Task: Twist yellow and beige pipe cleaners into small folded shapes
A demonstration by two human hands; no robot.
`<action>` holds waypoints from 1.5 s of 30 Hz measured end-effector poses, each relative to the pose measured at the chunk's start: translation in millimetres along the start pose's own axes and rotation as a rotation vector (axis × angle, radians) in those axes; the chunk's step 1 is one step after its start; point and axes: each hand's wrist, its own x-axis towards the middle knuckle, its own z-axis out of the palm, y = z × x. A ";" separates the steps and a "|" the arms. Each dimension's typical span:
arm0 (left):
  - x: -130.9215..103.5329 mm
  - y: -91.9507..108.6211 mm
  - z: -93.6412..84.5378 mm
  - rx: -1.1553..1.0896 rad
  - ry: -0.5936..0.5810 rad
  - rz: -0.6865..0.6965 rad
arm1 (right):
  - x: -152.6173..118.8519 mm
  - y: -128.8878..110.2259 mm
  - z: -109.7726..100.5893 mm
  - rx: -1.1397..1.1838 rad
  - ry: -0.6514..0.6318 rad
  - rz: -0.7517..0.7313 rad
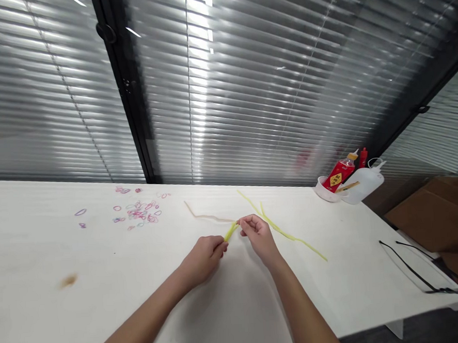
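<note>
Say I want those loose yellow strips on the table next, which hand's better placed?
Probably the right. Your right hand is right beside the loose yellow strips; your left hand is farther away, on the other side of it. Both are on the held yellow piece, though.

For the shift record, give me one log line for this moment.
left hand: grips yellow strip | right hand: fingers at its upper end | more yellow strips: right

No wording can be read for certain. A red bottle (341, 174) leaning in the small white cup (327, 195) carries a yellow diamond label (335, 179) with dark characters, too small to make out, just above the cup's rim.
</note>
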 end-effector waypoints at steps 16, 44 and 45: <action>1.5 -8.3 2.1 0.612 0.130 0.071 | 23.2 21.7 -65.5 -1.376 0.267 0.234; 8.6 -5.4 -2.7 -0.367 0.306 -0.063 | 9.9 12.2 -18.5 -0.854 0.267 -0.890; 10.0 -5.0 -4.5 -0.452 0.314 -0.084 | 7.9 10.9 -14.6 -0.847 0.233 -0.914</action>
